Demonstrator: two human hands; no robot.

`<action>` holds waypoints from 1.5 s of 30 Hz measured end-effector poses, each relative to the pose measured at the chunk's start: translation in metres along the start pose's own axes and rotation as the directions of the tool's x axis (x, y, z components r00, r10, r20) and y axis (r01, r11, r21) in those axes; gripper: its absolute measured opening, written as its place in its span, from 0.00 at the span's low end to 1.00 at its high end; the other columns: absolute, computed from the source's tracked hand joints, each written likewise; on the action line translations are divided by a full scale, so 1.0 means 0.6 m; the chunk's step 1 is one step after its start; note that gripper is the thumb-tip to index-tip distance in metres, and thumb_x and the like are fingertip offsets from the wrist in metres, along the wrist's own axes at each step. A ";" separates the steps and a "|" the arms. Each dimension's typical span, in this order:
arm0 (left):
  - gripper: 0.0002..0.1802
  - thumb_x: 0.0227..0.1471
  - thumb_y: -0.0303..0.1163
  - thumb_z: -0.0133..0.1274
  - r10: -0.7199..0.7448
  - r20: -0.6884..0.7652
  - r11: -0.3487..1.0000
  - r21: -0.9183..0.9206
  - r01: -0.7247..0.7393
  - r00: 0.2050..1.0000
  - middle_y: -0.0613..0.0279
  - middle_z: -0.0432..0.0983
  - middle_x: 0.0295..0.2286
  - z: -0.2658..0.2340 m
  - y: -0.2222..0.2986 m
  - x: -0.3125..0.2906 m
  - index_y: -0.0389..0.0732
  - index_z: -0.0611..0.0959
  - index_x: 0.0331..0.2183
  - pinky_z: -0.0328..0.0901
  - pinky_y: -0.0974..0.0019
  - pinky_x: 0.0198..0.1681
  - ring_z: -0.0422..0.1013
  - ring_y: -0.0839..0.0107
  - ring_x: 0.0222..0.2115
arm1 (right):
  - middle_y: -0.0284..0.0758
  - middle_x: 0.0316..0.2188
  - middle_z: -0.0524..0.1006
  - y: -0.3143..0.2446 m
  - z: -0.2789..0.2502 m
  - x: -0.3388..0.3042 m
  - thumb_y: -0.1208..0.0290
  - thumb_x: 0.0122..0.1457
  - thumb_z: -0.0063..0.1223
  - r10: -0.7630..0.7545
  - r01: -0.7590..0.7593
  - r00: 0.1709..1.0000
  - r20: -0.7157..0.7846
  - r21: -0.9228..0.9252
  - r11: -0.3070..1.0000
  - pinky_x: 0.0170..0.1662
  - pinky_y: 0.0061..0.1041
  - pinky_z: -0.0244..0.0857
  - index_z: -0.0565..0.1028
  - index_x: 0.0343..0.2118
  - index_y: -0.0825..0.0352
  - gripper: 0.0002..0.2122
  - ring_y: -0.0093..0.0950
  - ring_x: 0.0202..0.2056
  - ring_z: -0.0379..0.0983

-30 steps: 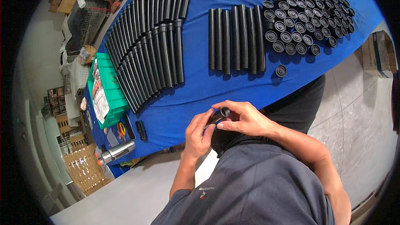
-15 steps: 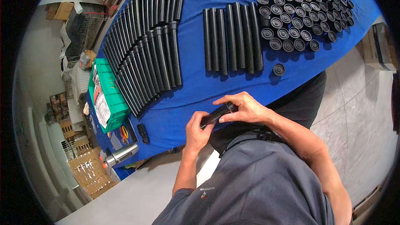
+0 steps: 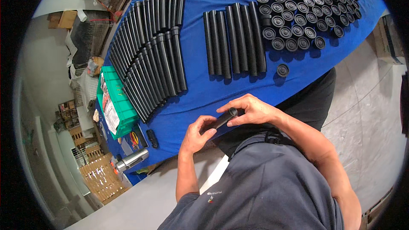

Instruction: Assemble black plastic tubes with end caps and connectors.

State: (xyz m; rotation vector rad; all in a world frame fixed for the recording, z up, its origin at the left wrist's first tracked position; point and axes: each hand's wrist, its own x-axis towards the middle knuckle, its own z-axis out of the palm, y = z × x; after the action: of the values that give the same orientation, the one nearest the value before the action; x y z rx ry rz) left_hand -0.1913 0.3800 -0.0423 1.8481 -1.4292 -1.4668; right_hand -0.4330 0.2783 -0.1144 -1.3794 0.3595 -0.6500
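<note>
Over the near edge of the blue-covered table I hold a short-looking black tube (image 3: 222, 120), tilted with its open end up and to the right. My left hand (image 3: 196, 135) is closed round its lower part, which the fingers hide. Thumb and fingers of my right hand (image 3: 254, 111) close about the open end. A single round black cap (image 3: 282, 70) lies on the cloth beyond my right hand. Several black tubes (image 3: 235, 42) lie side by side farther off. To their right stand many round black caps (image 3: 300, 19), grouped closely.
Two fanned rows of black tubes with collared ends (image 3: 172, 62) cover the table's left part. Beside them sit a green crate (image 3: 127, 111) with papers, a silver cylinder (image 3: 135, 159), a yellow-and-red handled tool (image 3: 134, 138) and a small black object (image 3: 151, 139). Blue cloth (image 3: 194, 102) borders my hands.
The tube's open end has turned slightly more toward view, and my left hand has shifted a little left and down along it. The whole view has shifted slightly.
</note>
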 end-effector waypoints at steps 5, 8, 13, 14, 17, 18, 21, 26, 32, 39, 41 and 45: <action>0.23 0.48 0.28 0.63 -0.010 0.005 0.999 -0.053 0.011 1.000 0.57 0.78 0.40 0.003 -0.001 0.002 0.35 0.78 0.47 0.68 0.64 0.48 0.74 0.69 0.41 | 0.38 0.32 0.81 -0.007 -0.004 -0.001 0.66 0.53 0.66 0.022 -0.022 1.000 0.006 0.038 0.999 0.37 0.26 0.70 0.78 0.49 0.67 0.20 0.24 0.32 0.77; 0.24 0.45 0.28 0.65 0.133 -0.030 0.957 0.263 -0.121 0.991 0.58 0.79 0.37 0.017 0.035 0.012 0.36 0.80 0.46 0.68 0.65 0.47 0.75 0.68 0.40 | 0.39 0.33 0.82 -0.007 -0.004 0.001 0.64 0.53 0.67 -0.021 0.021 1.000 0.005 0.003 1.000 0.40 0.28 0.71 0.78 0.48 0.68 0.21 0.26 0.35 0.78; 0.23 0.44 0.28 0.68 0.171 -0.135 0.984 0.072 -0.163 0.976 0.58 0.80 0.37 0.034 0.015 0.001 0.38 0.81 0.44 0.67 0.64 0.48 0.75 0.64 0.40 | 0.41 0.39 0.79 -0.015 0.000 -0.002 0.54 0.50 0.68 -0.032 0.032 0.999 -0.002 -0.101 0.994 0.44 0.33 0.71 0.74 0.53 0.68 0.31 0.34 0.40 0.77; 0.22 0.45 0.28 0.67 0.137 -0.233 0.925 -0.317 -0.208 0.963 0.56 0.80 0.38 0.048 0.013 -0.001 0.39 0.81 0.45 0.67 0.62 0.49 0.75 0.63 0.41 | 0.43 0.42 0.77 -0.014 0.002 -0.001 0.48 0.49 0.67 -0.004 0.008 1.000 0.027 -0.149 0.989 0.46 0.37 0.70 0.70 0.57 0.68 0.37 0.37 0.42 0.76; 0.20 0.50 0.26 0.62 0.089 -0.322 0.586 -0.748 -0.311 0.942 0.50 0.78 0.45 0.062 -0.001 -0.003 0.42 0.79 0.46 0.67 0.55 0.52 0.74 0.56 0.46 | 0.46 0.43 0.77 -0.029 0.003 0.003 0.48 0.51 0.65 0.022 0.009 0.992 0.125 -0.241 0.970 0.49 0.36 0.70 0.69 0.57 0.71 0.37 0.40 0.45 0.76; 0.19 0.51 0.25 0.61 0.014 -0.314 0.448 -0.847 -0.287 0.949 0.51 0.77 0.47 0.067 0.000 -0.002 0.42 0.79 0.46 0.67 0.54 0.53 0.73 0.55 0.48 | 0.47 0.42 0.78 -0.024 0.007 0.003 0.55 0.53 0.65 -0.097 0.112 0.993 0.070 -0.257 0.960 0.47 0.35 0.70 0.71 0.55 0.70 0.30 0.40 0.44 0.77; 0.12 0.58 0.29 0.55 -0.165 -0.223 0.213 -0.959 -0.186 0.961 0.51 0.75 0.49 0.085 -0.019 -0.007 0.41 0.78 0.45 0.69 0.52 0.53 0.72 0.57 0.50 | 0.46 0.39 0.80 -0.028 0.004 0.005 0.63 0.53 0.64 0.057 -0.055 0.998 0.015 -0.117 0.992 0.45 0.34 0.70 0.74 0.52 0.68 0.24 0.39 0.41 0.79; 0.15 0.61 0.39 0.54 -0.356 0.014 0.347 -0.926 0.146 0.934 0.50 0.81 0.35 0.089 -0.034 -0.014 0.36 0.79 0.41 0.75 0.64 0.34 0.79 0.62 0.33 | 0.41 0.30 0.81 -0.016 0.004 0.003 0.70 0.53 0.64 0.109 -0.108 0.994 0.008 -0.101 0.989 0.32 0.27 0.69 0.76 0.47 0.66 0.18 0.28 0.29 0.78; 0.20 0.48 0.33 0.67 0.198 -0.511 0.976 0.181 -0.121 0.837 0.54 0.78 0.35 0.077 0.001 -0.019 0.37 0.78 0.41 0.71 0.59 0.39 0.76 0.60 0.36 | 0.39 0.27 0.80 -0.022 0.006 0.000 0.72 0.54 0.63 0.134 -0.135 0.991 -0.016 -0.149 0.980 0.30 0.26 0.67 0.76 0.47 0.66 0.17 0.25 0.27 0.76; 0.22 0.37 0.20 0.64 0.542 -0.315 0.751 0.598 -0.281 0.779 0.51 0.77 0.38 0.063 0.004 0.029 0.37 0.78 0.40 0.68 0.56 0.44 0.74 0.52 0.40 | 0.36 0.33 0.82 -0.013 0.004 0.001 0.76 0.57 0.61 0.233 -0.226 0.972 -0.023 0.165 0.960 0.40 0.25 0.72 0.72 0.52 0.65 0.19 0.22 0.34 0.78; 0.18 0.38 0.20 0.62 0.481 -0.300 0.803 0.527 -0.277 0.823 0.51 0.78 0.35 0.055 0.022 0.025 0.37 0.79 0.37 0.69 0.57 0.42 0.75 0.52 0.37 | 0.36 0.33 0.82 -0.012 0.003 0.002 0.75 0.57 0.61 0.136 -0.140 0.990 0.038 0.157 0.978 0.39 0.25 0.72 0.72 0.54 0.65 0.21 0.22 0.33 0.78; 0.19 0.42 0.24 0.65 0.195 -0.218 0.932 0.345 -0.111 0.956 0.55 0.78 0.34 0.035 0.037 0.003 0.35 0.80 0.39 0.70 0.61 0.42 0.77 0.63 0.37 | 0.33 0.35 0.82 -0.019 -0.012 0.002 0.73 0.56 0.63 0.140 -0.155 0.986 0.093 0.187 0.970 0.42 0.24 0.70 0.75 0.54 0.64 0.21 0.18 0.36 0.75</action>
State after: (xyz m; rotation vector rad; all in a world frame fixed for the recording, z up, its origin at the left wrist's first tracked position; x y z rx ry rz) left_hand -0.2203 0.3749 -0.0337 1.9728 -1.7251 -0.9229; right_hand -0.4384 0.2713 -0.1045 -1.1769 0.3236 -0.4923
